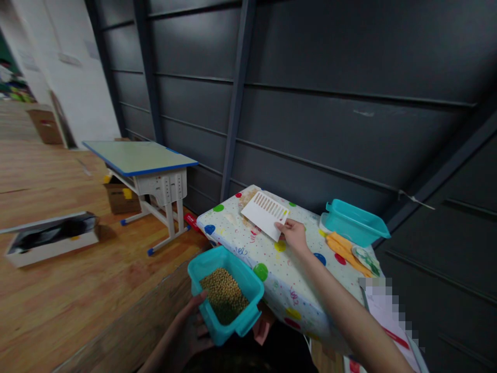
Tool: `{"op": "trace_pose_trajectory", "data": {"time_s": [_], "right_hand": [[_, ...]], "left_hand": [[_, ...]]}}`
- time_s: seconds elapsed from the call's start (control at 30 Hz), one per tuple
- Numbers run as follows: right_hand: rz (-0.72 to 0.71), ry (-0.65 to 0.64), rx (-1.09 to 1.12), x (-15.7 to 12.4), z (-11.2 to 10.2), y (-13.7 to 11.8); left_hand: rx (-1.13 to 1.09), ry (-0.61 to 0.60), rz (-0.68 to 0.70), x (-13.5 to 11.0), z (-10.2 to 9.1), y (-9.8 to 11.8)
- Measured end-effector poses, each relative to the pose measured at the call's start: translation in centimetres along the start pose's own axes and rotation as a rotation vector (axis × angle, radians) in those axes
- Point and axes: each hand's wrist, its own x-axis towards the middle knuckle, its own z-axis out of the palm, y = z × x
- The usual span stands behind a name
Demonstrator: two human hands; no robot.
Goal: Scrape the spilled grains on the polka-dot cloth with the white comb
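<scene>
1. Head view: turquoise tub (244, 273), one; located at the near left of the table, just off its edge; tilted slightly toward me; whether anything bears it from below, I cannot tell.
2. Beans (221, 290), loose, small, round and tan, showing darker and greener toward my side; heaped within the tub, well below its rim.
3. Left hand (194, 324), mine; holding the tub by its left side, thumb at the rim, fingers spread along the outer wall.
4. White card (262, 217), one; held tilted over the tabletop; several short brown rows across its far half, a yellow mark near one corner.
5. Right hand (293, 234), mine; pinched narrow on the card's near right corner, thumb against fingers; forearm bare, reaching across the table.
6. Tablecloth (279, 274), white, patterned with coloured spots and squiggles; clear plastic (246, 198) with tan bits lies partly behind the card.
7. Second tub (353, 223), turquoise, at the table's far right; orange cloth (337, 246) in front of it, with a round green-and-white piece (366, 259) on the cloth.
8. Paper sheet (382, 305), at my right, partly pixelated.
9. Desk (140, 155), blue-edged, to the left; open white box (58, 248) on the wooden floor (116, 269); dark panelled wall (349, 129) behind all.
</scene>
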Motion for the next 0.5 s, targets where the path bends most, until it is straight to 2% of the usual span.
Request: {"op": "trace_pose_trajectory", "data": {"time_s": [0.1, 0.2, 0.33, 0.5], "right_hand": [[0.097, -0.064, 0.095, -1.3, -1.0, -0.1], [0.171, -0.119, 0.116, -2.4, -1.1, 0.1], [0.199, -0.051, 0.096, -2.6, -1.1, 0.3], [0.206, 0.042, 0.059, -1.3, -2.1, 0.6]], "left_hand": [[0.007, -0.023, -0.017, 0.1, 0.0, 0.0], [0.025, -0.024, -0.011, 0.0, 0.0, 0.0], [0.042, -0.032, -0.001, -0.3, -0.1, 0.1], [0.024, -0.040, -0.028, 0.0, -0.2, 0.1]]}}
